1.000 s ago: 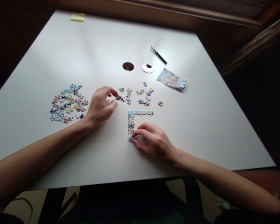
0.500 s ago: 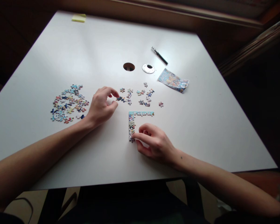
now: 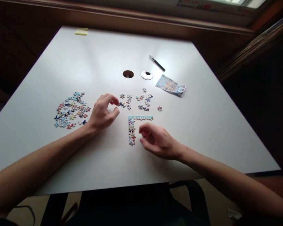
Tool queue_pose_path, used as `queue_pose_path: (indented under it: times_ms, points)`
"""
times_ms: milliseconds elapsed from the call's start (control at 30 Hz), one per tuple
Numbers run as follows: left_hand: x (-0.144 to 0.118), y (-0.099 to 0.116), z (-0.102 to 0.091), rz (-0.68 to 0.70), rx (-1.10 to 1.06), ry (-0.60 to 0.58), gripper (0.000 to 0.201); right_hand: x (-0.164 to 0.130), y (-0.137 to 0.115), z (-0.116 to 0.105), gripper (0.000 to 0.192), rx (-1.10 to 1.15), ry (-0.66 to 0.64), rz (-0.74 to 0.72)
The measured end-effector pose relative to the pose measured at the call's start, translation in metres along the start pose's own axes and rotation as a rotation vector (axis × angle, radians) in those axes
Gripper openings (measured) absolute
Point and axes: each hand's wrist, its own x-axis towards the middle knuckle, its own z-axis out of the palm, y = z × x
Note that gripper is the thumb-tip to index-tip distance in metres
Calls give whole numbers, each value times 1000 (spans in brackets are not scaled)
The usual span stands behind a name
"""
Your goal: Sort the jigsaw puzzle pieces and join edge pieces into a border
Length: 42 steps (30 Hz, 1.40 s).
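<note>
An L-shaped assembled puzzle section (image 3: 131,129), with a light blue top edge, lies on the white table (image 3: 202,131). My right hand (image 3: 158,142) hovers just to its right, fingers loosely curled and apart, holding nothing I can see. My left hand (image 3: 103,111) rests on the table left of the section. Its thumb and index finger are bent with a gap between them, and the index tip is at a dark loose piece (image 3: 121,104). Whether that piece is pinched I cannot tell.
A pile of loose pieces (image 3: 71,110) lies left of my left hand, and a smaller scatter (image 3: 141,99) lies above the section. Farther back are a printed puzzle bag (image 3: 171,85), a pen (image 3: 157,63), a cable hole (image 3: 128,74), its round cap (image 3: 147,75) and a yellow notepad (image 3: 81,31).
My right hand has let go of the lower end of the assembled section and drawn back to the right. My left hand stays by the dark piece. The view has tilted slightly.
</note>
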Motion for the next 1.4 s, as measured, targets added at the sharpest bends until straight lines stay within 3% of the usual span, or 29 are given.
queue_pose_path:
  times_ms: [100,167,300,400,767,1067,1400]
  points:
    - [-8,10,-3,227,2,-123,15,9,26,-18,10,-166,163,-117]
    - [-16,17,-3,320,25,-254,34,12,45,-26,11,-308,167,-240]
    - [-26,25,-1,344,88,-395,68,7,68,-33,19,-385,195,-277]
    - [-27,25,-1,326,111,-452,77,2,71,-35,20,-369,170,-259]
    - [-24,28,-3,325,126,-502,67,3,68,-37,19,-334,77,-258]
    - [-25,28,1,330,163,-520,71,4,64,-37,19,-332,57,-237]
    - [-22,30,-1,329,163,-565,59,3,69,-36,15,-270,26,-231]
